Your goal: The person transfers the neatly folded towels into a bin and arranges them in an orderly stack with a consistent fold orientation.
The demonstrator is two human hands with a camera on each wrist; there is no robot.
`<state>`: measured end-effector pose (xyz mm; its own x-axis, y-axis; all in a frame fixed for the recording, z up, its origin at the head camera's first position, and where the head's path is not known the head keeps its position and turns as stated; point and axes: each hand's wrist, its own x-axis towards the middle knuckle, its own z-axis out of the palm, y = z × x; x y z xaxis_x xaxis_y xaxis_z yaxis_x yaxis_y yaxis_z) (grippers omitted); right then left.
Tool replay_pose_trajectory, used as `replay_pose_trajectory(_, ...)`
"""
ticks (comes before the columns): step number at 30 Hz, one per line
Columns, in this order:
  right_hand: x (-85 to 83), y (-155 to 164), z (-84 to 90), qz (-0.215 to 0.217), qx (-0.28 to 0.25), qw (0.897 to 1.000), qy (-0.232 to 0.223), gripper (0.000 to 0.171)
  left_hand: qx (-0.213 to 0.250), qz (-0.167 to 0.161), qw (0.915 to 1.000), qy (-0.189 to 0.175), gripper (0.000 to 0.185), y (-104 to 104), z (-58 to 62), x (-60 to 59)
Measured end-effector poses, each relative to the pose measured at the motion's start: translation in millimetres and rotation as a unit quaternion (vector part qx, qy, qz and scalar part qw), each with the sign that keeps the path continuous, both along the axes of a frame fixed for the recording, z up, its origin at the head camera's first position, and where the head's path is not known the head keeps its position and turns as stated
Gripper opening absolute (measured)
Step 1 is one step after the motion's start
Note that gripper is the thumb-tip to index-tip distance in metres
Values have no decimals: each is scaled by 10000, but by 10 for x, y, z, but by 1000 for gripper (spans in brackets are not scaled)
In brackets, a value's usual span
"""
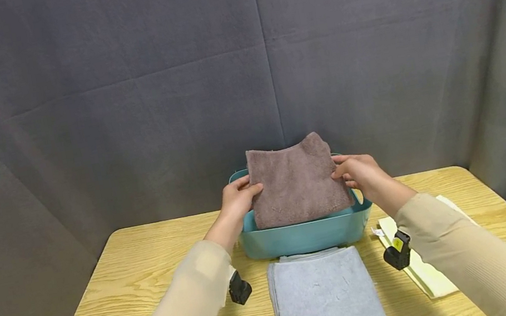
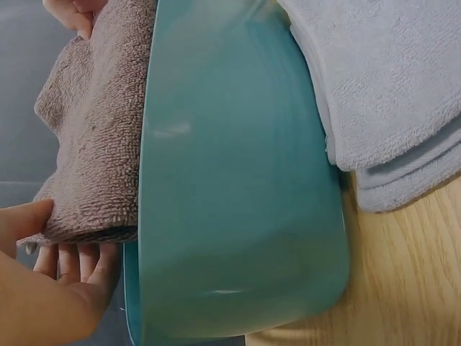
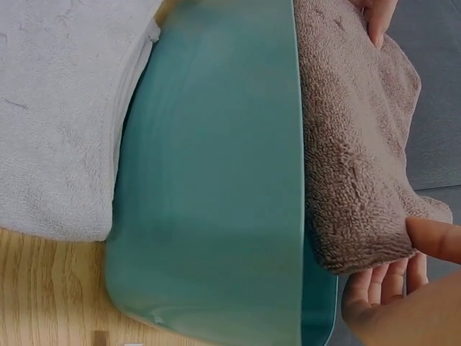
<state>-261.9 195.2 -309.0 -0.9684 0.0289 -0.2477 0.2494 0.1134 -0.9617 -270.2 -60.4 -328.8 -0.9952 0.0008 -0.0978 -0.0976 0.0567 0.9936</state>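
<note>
A folded brown towel (image 1: 295,184) is held by its two sides over a teal basket (image 1: 304,236), its lower edge inside the front rim. My left hand (image 1: 237,200) pinches the left side, thumb in front and fingers behind. On the opposite side my right hand (image 1: 359,170) grips the towel the same way. The left wrist view shows the left thumb (image 2: 25,218) on the brown towel's corner, with the fingers under it. In the right wrist view the right thumb (image 3: 436,239) presses the other corner.
A folded grey towel (image 1: 329,300) lies on the wooden table (image 1: 160,265) right in front of the basket. Partly under the right forearm is a folded pale yellow towel (image 1: 428,274). Grey curtains (image 1: 149,114) hang behind the table and at both sides.
</note>
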Motion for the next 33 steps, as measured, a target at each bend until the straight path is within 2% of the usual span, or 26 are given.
replay_pose_trajectory(13,-15,-37,-111,18,301,9995,-71,67,-231,22,9995,-206,46,-4,-68,-42)
replay_pose_trajectory(23,-33,-49,-212,-26,747,9972,-12,65,-448,-2,9988,-204,43,10,-159,-59)
replay_pose_trajectory(33,-16,-71,-286,-19,873,9962,38,61,-713,-115,9973,-148,44,18,-216,-63)
